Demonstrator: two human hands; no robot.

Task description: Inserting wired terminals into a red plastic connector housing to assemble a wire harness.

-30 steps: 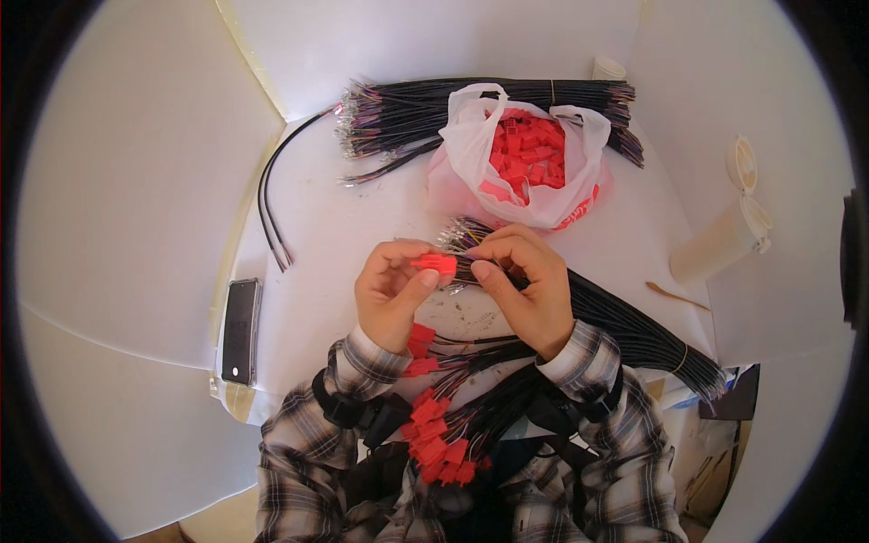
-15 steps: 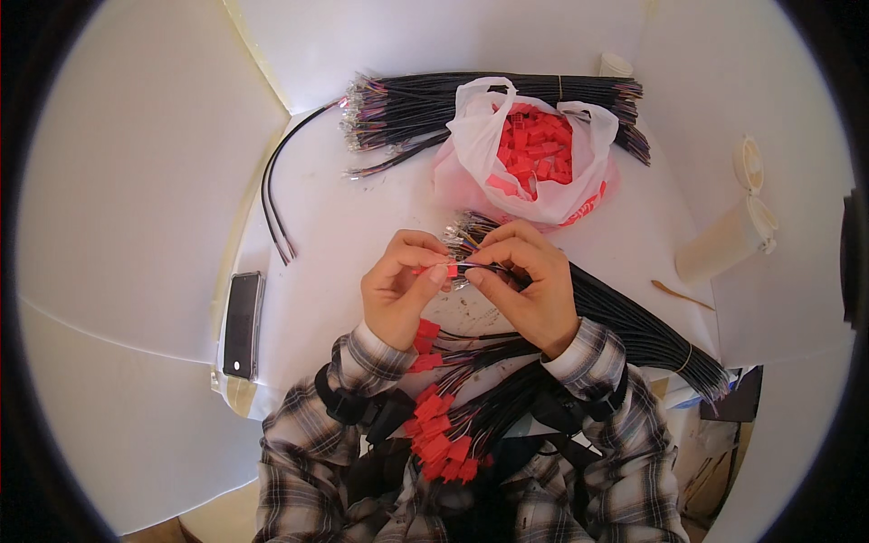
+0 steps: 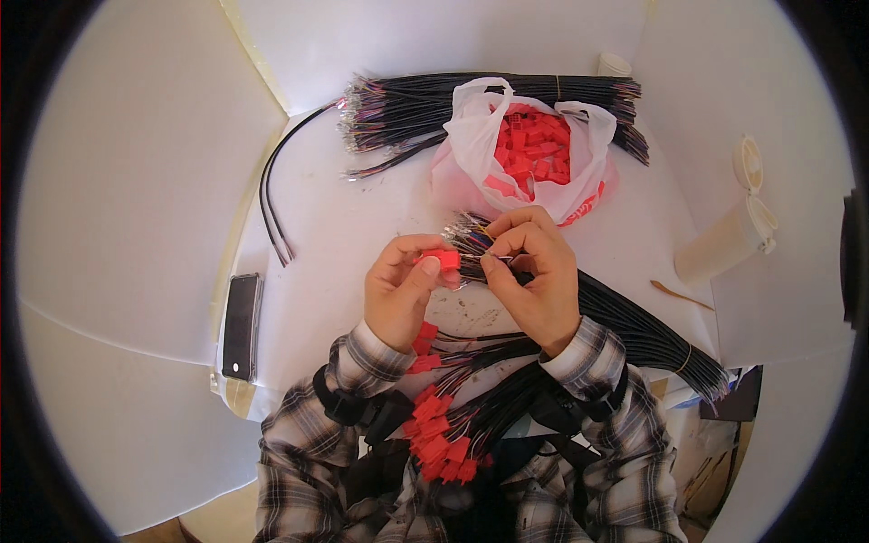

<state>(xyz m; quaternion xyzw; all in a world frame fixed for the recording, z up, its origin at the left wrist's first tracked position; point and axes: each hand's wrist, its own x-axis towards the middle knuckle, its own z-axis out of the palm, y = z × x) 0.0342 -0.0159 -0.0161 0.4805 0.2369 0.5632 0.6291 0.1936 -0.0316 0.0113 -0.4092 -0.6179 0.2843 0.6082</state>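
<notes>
Between the thumb and fingers of my left hand [image 3: 401, 279] is a red plastic connector housing [image 3: 444, 260]. My right hand [image 3: 536, 271] pinches a thin wire at the housing's right end; whether its tip sits inside the housing I cannot tell. Behind my right hand lies a bundle of black cables [image 3: 634, 321], its loose wire ends with metal terminals [image 3: 466, 231] fanned out just beyond my fingers. Nearer to me, below both hands, is a pile of cables fitted with red connectors [image 3: 439, 430].
A white plastic bag [image 3: 471, 136] full of red housings [image 3: 536, 145] stands at the back, in front of another tied cable bundle [image 3: 407, 100]. One black cable [image 3: 269, 185] curves at the left, above a phone [image 3: 241, 326]. On the right are a cream lidded container [image 3: 724, 240] and a brown stick [image 3: 679, 294].
My right fingers have shifted slightly right and curled into a tighter pinch on the wire. More of the red housing now shows in my left hand.
</notes>
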